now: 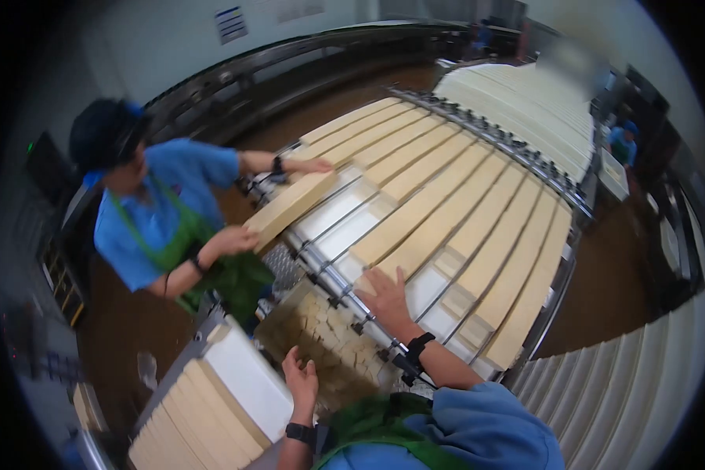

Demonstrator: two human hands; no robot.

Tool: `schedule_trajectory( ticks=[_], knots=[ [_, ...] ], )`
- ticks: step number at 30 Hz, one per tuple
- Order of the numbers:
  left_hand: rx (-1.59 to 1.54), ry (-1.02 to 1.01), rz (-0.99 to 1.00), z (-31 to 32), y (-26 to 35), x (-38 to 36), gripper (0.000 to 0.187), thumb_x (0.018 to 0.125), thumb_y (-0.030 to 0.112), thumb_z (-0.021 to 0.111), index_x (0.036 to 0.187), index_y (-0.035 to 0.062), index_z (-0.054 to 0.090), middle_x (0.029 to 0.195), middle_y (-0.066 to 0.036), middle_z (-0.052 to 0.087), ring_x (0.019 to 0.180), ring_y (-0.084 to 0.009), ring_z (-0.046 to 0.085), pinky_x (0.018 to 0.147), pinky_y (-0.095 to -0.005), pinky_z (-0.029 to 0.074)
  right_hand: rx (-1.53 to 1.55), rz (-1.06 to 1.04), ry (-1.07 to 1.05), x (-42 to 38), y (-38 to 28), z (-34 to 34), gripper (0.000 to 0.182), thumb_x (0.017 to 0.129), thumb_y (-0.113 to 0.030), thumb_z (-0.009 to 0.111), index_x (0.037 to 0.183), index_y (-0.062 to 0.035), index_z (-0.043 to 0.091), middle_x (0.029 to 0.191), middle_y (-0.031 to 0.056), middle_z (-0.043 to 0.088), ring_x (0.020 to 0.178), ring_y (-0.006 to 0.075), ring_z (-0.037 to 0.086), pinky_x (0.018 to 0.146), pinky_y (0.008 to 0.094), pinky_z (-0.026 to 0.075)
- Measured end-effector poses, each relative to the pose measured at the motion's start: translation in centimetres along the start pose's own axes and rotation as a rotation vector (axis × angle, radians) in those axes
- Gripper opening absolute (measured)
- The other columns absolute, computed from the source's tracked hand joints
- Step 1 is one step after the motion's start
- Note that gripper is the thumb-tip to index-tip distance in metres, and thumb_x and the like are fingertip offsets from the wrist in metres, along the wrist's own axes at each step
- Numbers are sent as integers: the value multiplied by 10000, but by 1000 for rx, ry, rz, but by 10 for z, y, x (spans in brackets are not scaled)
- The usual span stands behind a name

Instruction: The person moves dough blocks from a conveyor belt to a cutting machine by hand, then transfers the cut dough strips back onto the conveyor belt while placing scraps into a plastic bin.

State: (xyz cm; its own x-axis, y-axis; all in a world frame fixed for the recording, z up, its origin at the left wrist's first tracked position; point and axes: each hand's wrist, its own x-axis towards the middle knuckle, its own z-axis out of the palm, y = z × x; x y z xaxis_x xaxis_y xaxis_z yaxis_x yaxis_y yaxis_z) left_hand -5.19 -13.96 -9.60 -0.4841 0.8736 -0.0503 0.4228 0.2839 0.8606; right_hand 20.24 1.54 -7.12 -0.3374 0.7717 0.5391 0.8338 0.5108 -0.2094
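Observation:
Long cream-coloured slabs [446,196] lie side by side on a white conveyor surface [439,294], with thin metal rods between them. My right hand [385,299] rests on the near end of one slab [415,254], fingers spread and thumb apart. My left hand [301,377] hovers over a bin [270,333] of broken cream pieces [321,337]; its fingers are apart, slightly curled, and hold nothing. Across on the left, a co-worker [164,207] in a blue shirt and green apron holds another slab [290,205] with both hands.
A white-lined tray [243,368] with several slabs in a row stands at lower left. A metal roller bar [329,274] edges the conveyor. White ridged panels [642,384] are at lower right. Another white conveyor section [517,110] and other people are farther back.

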Motion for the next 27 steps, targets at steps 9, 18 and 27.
schedule_trajectory(
  ticks=[9, 18, 27],
  knots=[
    [-146, -104, -87, -62, -34, -70, 348, 967, 11, 646, 1314, 12, 622, 1164, -96, 702, 938, -171, 710, 819, -297, 584, -97, -71, -144, 8, 1, 15, 197, 954, -272, 643, 1091, -256, 783, 1517, 76, 550, 1476, 326, 426, 1214, 731, 97],
    [-523, 439, -287, -126, -80, -133, 285, 985, 58, 650, 1267, 19, 638, 1102, -65, 652, 847, -133, 646, 722, -273, 544, -44, 9, -462, 3, 15, 15, 663, 1034, -193, 507, 1650, -144, 268, 1683, 152, 309, 1587, 294, 233, 1200, 741, 32],
    [166, 878, -444, -126, -111, -154, 777, 821, 214, 841, 1442, -29, 443, 1331, -276, 364, 1157, -461, 513, 1037, -490, 445, 603, -556, -460, 48, -238, 83, 485, 922, -149, 694, 1375, -7, 593, 1367, 208, 583, 1306, 400, 500, 1121, 496, 385]
  ],
)
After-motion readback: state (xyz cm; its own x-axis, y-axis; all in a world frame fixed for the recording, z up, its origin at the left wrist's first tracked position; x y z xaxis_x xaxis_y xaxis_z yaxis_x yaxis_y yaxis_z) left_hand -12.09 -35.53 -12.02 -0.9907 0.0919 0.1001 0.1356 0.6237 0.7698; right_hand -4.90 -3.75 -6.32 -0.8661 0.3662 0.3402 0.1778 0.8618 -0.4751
